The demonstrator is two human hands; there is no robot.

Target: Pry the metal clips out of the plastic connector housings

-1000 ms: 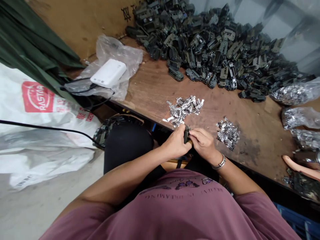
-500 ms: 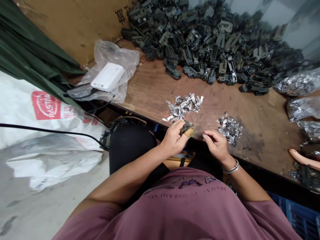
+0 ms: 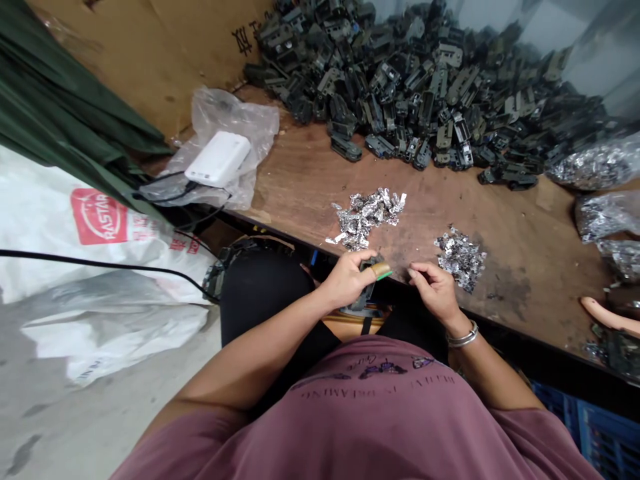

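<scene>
The dark part was in the left hand, by the near edge of the surface, pinched between thumb and fingers. It looked light and stiff, probably best held by its long sides. The right hand's fingers were close together; whether they pinched anything, I could not tell.

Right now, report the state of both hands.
Left hand: closed, holding a dark molded part.
Right hand: curled as if pinching; whether it holds anything cannot be told.
</scene>
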